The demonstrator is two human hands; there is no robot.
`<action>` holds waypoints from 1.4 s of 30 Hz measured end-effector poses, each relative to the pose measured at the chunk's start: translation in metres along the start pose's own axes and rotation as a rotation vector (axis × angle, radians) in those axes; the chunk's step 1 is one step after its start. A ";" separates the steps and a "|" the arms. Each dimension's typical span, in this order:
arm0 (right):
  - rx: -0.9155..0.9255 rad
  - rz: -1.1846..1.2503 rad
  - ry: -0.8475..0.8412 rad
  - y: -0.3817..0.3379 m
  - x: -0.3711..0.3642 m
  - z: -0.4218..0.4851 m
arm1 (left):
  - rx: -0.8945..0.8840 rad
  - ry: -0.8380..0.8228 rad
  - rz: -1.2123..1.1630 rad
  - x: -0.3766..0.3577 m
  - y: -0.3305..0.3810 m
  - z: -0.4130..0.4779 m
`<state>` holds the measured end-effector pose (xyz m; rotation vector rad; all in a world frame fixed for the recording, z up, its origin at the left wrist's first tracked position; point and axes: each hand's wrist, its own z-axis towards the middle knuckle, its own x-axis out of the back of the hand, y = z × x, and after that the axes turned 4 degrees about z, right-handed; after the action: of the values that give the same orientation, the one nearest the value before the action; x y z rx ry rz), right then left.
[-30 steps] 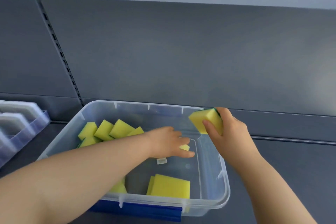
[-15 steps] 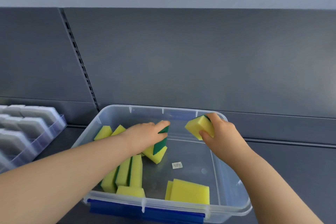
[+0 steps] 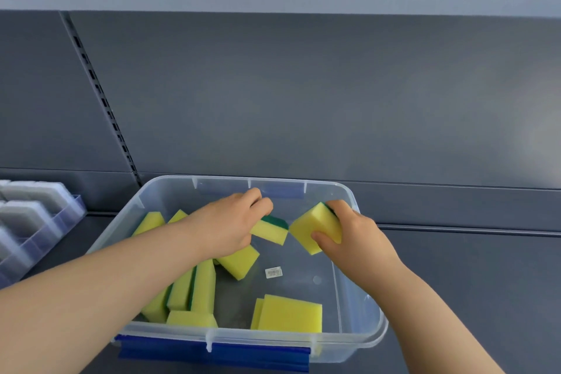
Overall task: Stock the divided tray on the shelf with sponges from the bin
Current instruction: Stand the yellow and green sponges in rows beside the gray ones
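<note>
A clear plastic bin (image 3: 361, 310) with a blue front latch stands on the dark shelf and holds several yellow sponges with green backs. My left hand (image 3: 226, 226) grips one sponge (image 3: 270, 229) lifted above the bin floor. My right hand (image 3: 353, 235) holds another sponge (image 3: 314, 226) over the bin's right side, close to the first. More sponges lie on edge at the bin's left (image 3: 194, 288) and flat at the front (image 3: 290, 313). The divided tray (image 3: 42, 222) sits at the far left edge, only partly in view.
The grey shelf back panel (image 3: 303, 100) rises right behind the bin, with a slotted upright (image 3: 103, 100) at the left. Dark shelf surface (image 3: 470, 282) stretches to the right of the bin. A small white label (image 3: 273, 272) lies on the bin floor.
My left hand has lifted a sponge from the bin's left side and brought it rightward toward the sponge in my right hand. The view has shifted right, showing less of the tray.
</note>
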<state>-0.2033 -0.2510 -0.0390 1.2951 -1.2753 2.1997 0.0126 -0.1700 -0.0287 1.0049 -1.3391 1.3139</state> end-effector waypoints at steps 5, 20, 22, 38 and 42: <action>0.102 0.091 0.033 0.009 0.004 -0.013 | 0.128 0.120 -0.139 0.009 0.018 -0.013; 0.224 0.247 0.098 -0.031 -0.001 -0.045 | 0.410 0.472 -0.327 0.037 0.051 -0.104; 0.231 0.248 0.134 -0.049 -0.004 -0.052 | 0.414 0.526 -0.316 0.042 0.043 -0.127; 0.445 0.362 0.075 -0.290 -0.123 -0.165 | 0.669 0.732 -0.247 0.038 -0.054 -0.431; 0.441 0.388 -0.018 -0.321 -0.148 -0.172 | 0.690 0.742 -0.267 0.027 -0.076 -0.469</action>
<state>-0.0194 0.0962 -0.0190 1.2975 -1.1658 2.8739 0.1230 0.2929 -0.0126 0.9392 -0.1752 1.7363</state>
